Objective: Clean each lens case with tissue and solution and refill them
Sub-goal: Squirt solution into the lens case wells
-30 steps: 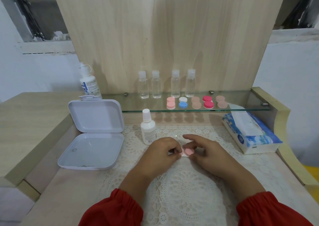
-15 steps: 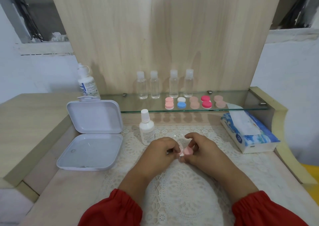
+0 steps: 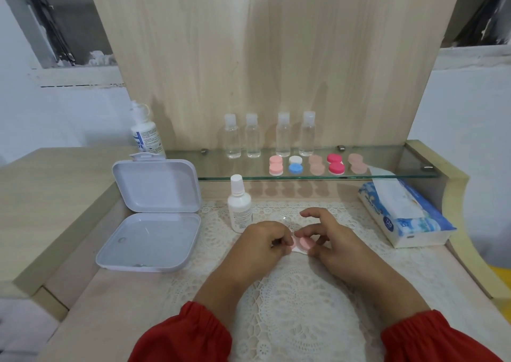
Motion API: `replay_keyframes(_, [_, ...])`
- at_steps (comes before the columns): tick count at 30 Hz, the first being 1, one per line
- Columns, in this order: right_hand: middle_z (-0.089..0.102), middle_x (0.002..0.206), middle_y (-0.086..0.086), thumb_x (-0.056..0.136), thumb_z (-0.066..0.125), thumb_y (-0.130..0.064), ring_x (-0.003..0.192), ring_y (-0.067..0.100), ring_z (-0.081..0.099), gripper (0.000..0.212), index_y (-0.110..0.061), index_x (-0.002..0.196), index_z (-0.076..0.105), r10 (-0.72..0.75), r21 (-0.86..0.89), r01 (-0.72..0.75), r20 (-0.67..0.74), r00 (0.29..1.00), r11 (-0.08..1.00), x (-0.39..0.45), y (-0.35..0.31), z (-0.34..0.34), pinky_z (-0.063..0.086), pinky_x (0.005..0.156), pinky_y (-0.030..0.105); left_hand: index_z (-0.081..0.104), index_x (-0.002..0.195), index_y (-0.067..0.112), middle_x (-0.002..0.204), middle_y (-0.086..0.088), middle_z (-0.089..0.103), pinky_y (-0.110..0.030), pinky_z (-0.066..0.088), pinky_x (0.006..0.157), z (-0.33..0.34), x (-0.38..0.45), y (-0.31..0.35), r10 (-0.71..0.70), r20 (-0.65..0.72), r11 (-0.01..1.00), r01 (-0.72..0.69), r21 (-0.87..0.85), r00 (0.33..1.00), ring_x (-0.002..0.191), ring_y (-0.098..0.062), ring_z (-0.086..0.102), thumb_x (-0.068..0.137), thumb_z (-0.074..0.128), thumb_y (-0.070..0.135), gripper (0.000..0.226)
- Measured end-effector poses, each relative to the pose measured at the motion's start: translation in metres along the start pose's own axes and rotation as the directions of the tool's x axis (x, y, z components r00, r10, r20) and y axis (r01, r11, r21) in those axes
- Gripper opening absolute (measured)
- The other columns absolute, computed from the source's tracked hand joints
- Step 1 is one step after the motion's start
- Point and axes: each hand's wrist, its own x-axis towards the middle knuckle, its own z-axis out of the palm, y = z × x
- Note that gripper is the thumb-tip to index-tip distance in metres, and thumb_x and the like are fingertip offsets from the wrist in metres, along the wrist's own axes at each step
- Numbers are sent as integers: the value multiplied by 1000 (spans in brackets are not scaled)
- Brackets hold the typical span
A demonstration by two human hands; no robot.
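A pink lens case (image 3: 303, 243) lies on the lace mat (image 3: 298, 301) between my hands. My left hand (image 3: 262, 241) pinches its left end with curled fingers. My right hand (image 3: 329, 237) curls around its right pink cap, thumb and fingers on the cap. A small white solution bottle (image 3: 239, 204) stands just behind my left hand. A tissue pack (image 3: 403, 215) lies at the right with a sheet sticking out. Several more lens cases (image 3: 311, 164) sit in a row on the glass shelf (image 3: 387, 174).
An open white plastic box (image 3: 150, 218) stands at the left, its lid upright. Several clear small bottles (image 3: 269, 139) line the back of the shelf. A larger white bottle (image 3: 146, 135) stands on the left wooden ledge. A wooden panel rises behind.
My right hand's fingers have shifted around the pink cap, the index finger lifting away. The case stays in the same spot between both hands.
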Motion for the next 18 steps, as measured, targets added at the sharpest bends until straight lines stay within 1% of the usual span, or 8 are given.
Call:
replay_keyframes(4, [66, 105, -23, 93, 57, -8, 86, -19, 52, 53, -43, 123, 30, 11, -22, -11, 22, 1000, 1000, 0, -1, 1, 38, 72, 1, 72, 83, 14, 91, 4, 70, -31, 51, 84, 0, 0, -1, 9, 6, 1000, -9, 1, 1000, 87, -8, 63, 79, 71, 4, 11])
replay_keyframes(6, [65, 105, -24, 93, 58, -12, 86, -23, 49, 52, -42, 126, 30, 16, -30, -16, 19, 1000, 999, 1, 0, 1, 37, 72, 0, 73, 83, 13, 91, 4, 70, -31, 51, 84, -1, 0, 0, 9, 2, 1000, -9, -1, 1000, 87, -8, 63, 79, 72, 4, 11])
replay_keyframes(10, [64, 103, -28, 93, 58, -12, 87, -26, 47, 52, -38, 130, 32, 24, -50, -23, 23, 999, 998, 2, 2, 2, 37, 72, 0, 74, 83, 12, 92, 4, 70, -29, 51, 84, -1, 0, 2, 13, 3, 1000, -13, -3, 1000, 87, -8, 64, 78, 72, 3, 10])
replay_keyframes(13, [61, 97, -32, 92, 57, -8, 86, -25, 49, 51, -34, 130, 35, 32, -60, -30, 18, 999, 998, 2, 3, 2, 38, 70, 1, 74, 84, 12, 92, 4, 70, -28, 51, 84, -1, 0, 2, 14, 2, 1000, -14, -2, 1000, 87, -7, 64, 79, 71, 3, 11])
replay_keyframes(18, [59, 95, -31, 91, 56, -5, 83, -23, 50, 52, -30, 132, 36, 38, -76, -37, 20, 999, 996, 2, 3, 3, 39, 69, 3, 74, 84, 12, 92, 4, 71, -27, 51, 83, -1, 0, 3, 14, -4, 1000, -14, 2, 1000, 86, -7, 64, 79, 72, 3, 11])
